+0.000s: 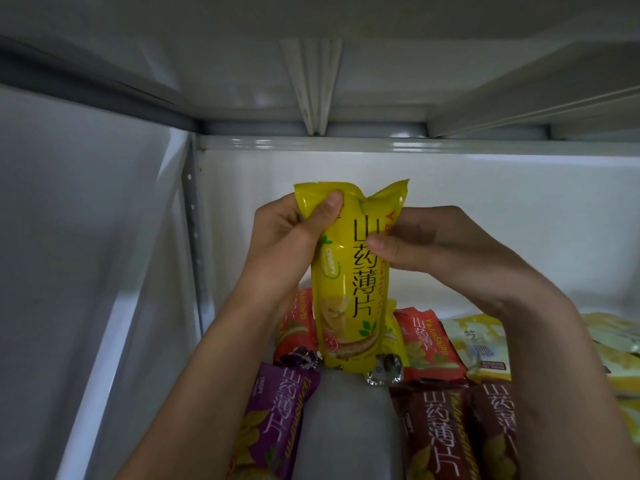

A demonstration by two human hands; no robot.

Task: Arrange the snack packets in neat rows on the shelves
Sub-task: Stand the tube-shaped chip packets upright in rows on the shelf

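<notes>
While both my hands hold the yellow yam-chip packet (349, 271) upright over the shelf (346, 427), I am mid-placement.

My left hand (294, 233) pinches the packet's top corner, thumb curled over the seal; my right hand (446, 244) grips its right edge, fingers (381, 242) wrapped round it. Its lower end sits among the back row, between two orange packets (429, 344) at 12 o'clock on the shelf. A purple packet (273, 427) lies at 8 o'clock, dark red packets (443, 434) at 4 o'clock, pale yellow ones (485, 344) at 2 o'clock. Next, I judge, it must be lowered flat into the gap, squared with its neighbours.
</notes>
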